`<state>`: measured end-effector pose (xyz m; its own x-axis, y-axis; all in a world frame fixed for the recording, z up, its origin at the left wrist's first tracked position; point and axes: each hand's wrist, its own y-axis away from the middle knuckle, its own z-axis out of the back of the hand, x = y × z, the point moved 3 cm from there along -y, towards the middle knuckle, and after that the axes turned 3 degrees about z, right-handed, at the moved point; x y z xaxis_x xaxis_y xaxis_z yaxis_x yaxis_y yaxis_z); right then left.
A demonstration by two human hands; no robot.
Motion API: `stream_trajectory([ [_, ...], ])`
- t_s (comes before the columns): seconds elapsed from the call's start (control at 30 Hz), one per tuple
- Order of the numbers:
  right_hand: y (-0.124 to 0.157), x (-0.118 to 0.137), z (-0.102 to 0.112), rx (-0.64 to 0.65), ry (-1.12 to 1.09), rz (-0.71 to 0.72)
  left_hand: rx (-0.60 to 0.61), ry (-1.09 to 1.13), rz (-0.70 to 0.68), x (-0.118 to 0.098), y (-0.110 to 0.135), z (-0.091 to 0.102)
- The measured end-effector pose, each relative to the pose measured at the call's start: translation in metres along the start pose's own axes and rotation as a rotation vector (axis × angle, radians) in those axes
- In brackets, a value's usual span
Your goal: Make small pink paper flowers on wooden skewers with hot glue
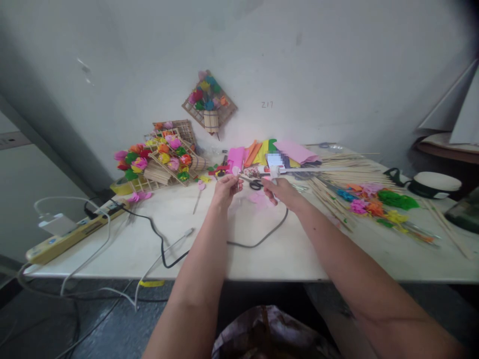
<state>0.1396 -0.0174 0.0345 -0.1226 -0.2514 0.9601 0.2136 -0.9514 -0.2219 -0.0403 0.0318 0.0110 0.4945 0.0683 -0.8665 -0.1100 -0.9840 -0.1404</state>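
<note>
Near the middle of the table, my left hand [227,190] pinches a thin stick [239,195] with a small pale pink paper piece [236,171] at its top. Across from it, my right hand [281,192] is wrapped around a white glue gun [275,172]. A long pale glue stick [314,170] reaches out of the gun's back to the right, and its dark cord [254,246] runs down and left over the table. Between my hands lie black-handled scissors [256,184] and a sheet of pink paper [259,199]. A stick with a pink flower [201,185] rests left of my left hand.
Bamboo frames with paper flowers [170,159] stand at the left; another flower piece [209,104] is on the wall. A power strip [75,234] with cables crosses the left edge. Coloured paper [262,152] lies behind; bamboo sticks [348,169] and paper flowers [374,202] are at the right.
</note>
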Motion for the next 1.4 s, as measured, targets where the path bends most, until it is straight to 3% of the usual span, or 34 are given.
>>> stream_trajectory([
  [0.33, 0.002, 0.006, 0.002, -0.105, 0.069, 0.026, 0.025, -0.018, 0.015, -0.001, 0.004, -0.004],
  [0.9, 0.001, 0.005, 0.001, -0.118, 0.072, 0.035, 0.082, -0.041, 0.052, 0.003, 0.004, -0.008],
  [1.4, 0.001, 0.005, 0.000, -0.105, 0.091, -0.001, 0.050, -0.019, 0.053, 0.002, 0.003, -0.007],
])
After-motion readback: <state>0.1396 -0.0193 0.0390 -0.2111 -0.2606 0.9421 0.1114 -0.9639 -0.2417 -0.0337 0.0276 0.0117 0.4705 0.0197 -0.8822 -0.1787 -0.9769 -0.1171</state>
